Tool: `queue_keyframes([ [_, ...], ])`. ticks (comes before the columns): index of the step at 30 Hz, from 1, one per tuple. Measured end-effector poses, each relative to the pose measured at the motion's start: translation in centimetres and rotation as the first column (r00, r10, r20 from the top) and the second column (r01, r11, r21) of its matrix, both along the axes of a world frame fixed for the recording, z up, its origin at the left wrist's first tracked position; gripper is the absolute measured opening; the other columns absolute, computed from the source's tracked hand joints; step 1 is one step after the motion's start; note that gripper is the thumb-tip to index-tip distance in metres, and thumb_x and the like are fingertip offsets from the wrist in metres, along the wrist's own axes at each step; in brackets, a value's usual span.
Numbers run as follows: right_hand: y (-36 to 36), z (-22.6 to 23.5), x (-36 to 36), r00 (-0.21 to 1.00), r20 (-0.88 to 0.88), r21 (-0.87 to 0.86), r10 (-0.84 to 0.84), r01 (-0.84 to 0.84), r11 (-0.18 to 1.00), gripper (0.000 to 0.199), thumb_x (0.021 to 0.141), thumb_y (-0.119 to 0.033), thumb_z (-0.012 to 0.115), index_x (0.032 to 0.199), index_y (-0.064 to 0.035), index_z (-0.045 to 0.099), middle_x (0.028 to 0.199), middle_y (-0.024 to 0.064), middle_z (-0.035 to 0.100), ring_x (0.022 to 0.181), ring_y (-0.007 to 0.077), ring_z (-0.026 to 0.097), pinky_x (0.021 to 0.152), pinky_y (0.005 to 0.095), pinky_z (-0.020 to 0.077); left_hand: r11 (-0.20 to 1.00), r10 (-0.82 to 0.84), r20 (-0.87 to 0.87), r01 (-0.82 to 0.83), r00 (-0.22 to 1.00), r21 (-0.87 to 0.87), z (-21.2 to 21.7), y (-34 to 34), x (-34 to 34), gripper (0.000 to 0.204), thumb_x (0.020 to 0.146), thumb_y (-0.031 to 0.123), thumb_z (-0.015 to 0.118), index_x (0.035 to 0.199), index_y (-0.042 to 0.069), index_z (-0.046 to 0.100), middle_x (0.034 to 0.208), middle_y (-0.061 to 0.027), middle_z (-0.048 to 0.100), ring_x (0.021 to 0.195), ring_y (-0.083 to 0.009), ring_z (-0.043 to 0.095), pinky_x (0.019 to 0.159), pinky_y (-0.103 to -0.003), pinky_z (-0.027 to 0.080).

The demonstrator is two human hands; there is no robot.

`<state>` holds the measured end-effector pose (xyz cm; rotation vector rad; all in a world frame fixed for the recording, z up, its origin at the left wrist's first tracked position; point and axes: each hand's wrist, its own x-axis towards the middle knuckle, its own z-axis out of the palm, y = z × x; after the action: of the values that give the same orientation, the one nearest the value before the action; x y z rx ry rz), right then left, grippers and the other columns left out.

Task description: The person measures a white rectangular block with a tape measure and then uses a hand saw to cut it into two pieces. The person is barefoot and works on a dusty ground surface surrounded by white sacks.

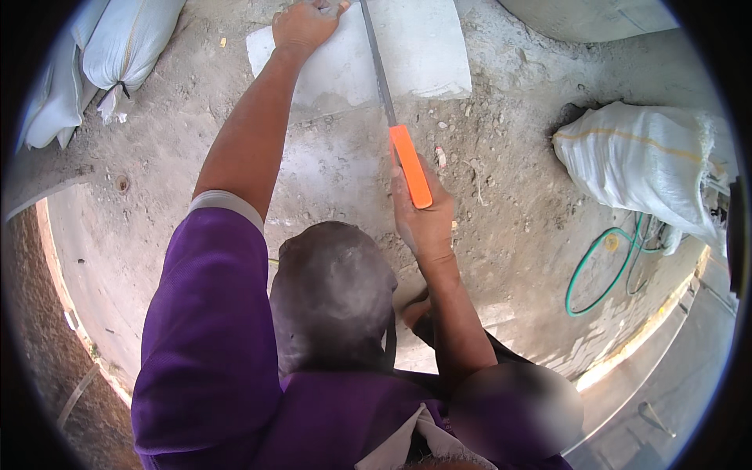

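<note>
My right hand is closed around the orange handle of a handsaw. The saw's long, narrow-looking dark blade runs away from me across a whitish flat board lying on the dusty ground. My left hand rests on the board's left part, to the left of the blade, with the thumb held out. Its other fingertips are partly cut off by the upper edge of the picture. The far end of the blade is out of view as well.
Filled white sacks lie at the far left, and another white sack slumps at the right. Near it is a looped green hose. Small rubble dots the dusty floor. A dark, dusty knee is bent between my arms.
</note>
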<state>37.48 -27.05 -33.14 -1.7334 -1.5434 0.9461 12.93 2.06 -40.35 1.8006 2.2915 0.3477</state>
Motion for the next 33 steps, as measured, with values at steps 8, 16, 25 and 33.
queue_keyframes([
  [8, 0.5, -1.9, -0.8, 0.993, -0.117, 0.038, -0.035, 0.040, 0.998, 0.042, 0.098, -0.019, 0.070, 0.134, 0.0003, 0.062, 0.109, 0.0169, 0.075, 0.094, 0.0141, 0.072, 0.082, 0.0293, 0.0557, 0.998, -0.030, -0.025, 0.029, 0.999, -0.050, 2.5, -0.7, 0.9, 0.065, 0.094, 0.070, 0.046, 0.134, 0.024, 0.069, 0.126, -0.0094, 0.072, 0.122, -0.0268, 0.065, 0.111, -0.049, 0.038],
  [16, -1.0, -3.7, -0.3, 0.996, 0.069, 0.107, -0.057, 0.050, 0.993, 0.048, 0.097, -0.032, 0.069, 0.138, -0.0079, 0.059, 0.090, 0.0130, 0.073, 0.073, 0.0225, 0.072, 0.069, 0.0320, 0.0562, 0.994, -0.073, -0.093, 0.080, 0.993, 0.075, 1.1, -1.1, 1.8, 0.068, 0.094, 0.072, 0.045, 0.130, 0.020, 0.070, 0.124, -0.0132, 0.071, 0.120, -0.0308, 0.065, 0.108, -0.051, 0.041],
  [25, -0.8, -1.8, -1.6, 0.992, -0.116, -0.031, -0.054, 0.051, 0.998, 0.045, 0.103, -0.027, 0.060, 0.138, 0.0002, 0.058, 0.102, 0.0130, 0.071, 0.086, 0.0171, 0.067, 0.078, 0.0303, 0.0537, 0.995, -0.096, -0.140, 0.094, 0.985, -0.024, 0.2, -0.2, 0.9, 0.069, 0.099, 0.070, 0.034, 0.133, 0.022, 0.067, 0.124, -0.0135, 0.071, 0.121, -0.0309, 0.064, 0.107, -0.050, 0.042],
  [33, -7.2, -2.2, 1.4, 0.986, -0.145, 0.097, -0.082, 0.096, 0.991, 0.038, 0.102, -0.024, 0.058, 0.132, -0.0009, 0.062, 0.099, 0.0159, 0.070, 0.085, 0.0220, 0.070, 0.077, 0.0341, 0.0551, 0.997, -0.075, -0.105, 0.075, 0.992, -0.007, -0.4, 0.1, 0.6, 0.070, 0.098, 0.072, 0.031, 0.133, 0.023, 0.067, 0.121, -0.0150, 0.073, 0.118, -0.0313, 0.066, 0.107, -0.048, 0.042],
])
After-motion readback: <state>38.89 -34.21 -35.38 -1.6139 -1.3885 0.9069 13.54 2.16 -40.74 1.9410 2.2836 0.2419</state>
